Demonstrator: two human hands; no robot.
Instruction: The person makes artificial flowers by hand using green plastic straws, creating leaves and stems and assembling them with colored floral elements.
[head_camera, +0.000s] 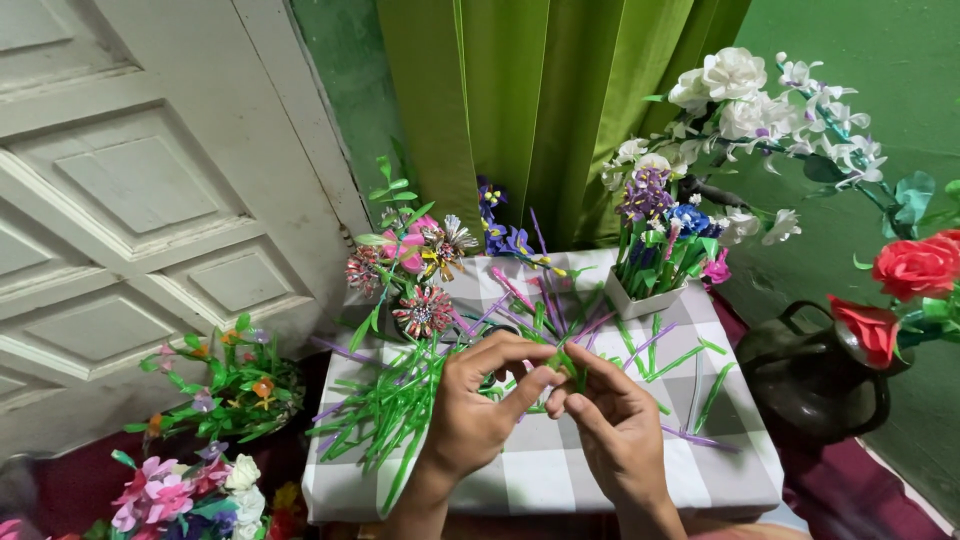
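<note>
1. Head view: my left hand (478, 400) and right hand (615, 425) meet over the checked surface (560, 470); fingers of both pinch one small green strip (563, 362) between the fingertips.
2. Loose green strips (385, 405) lie in a heap left of my hands, too many to count, with purple strips (585, 325) mixed in behind.
3. One white pot (645, 300) of flowers stands at the back of the surface.
4. Two red roses (915, 268) show at the right, above one dark jug (815, 385).
5. One white flower spray (745, 110) sits top right.
</note>
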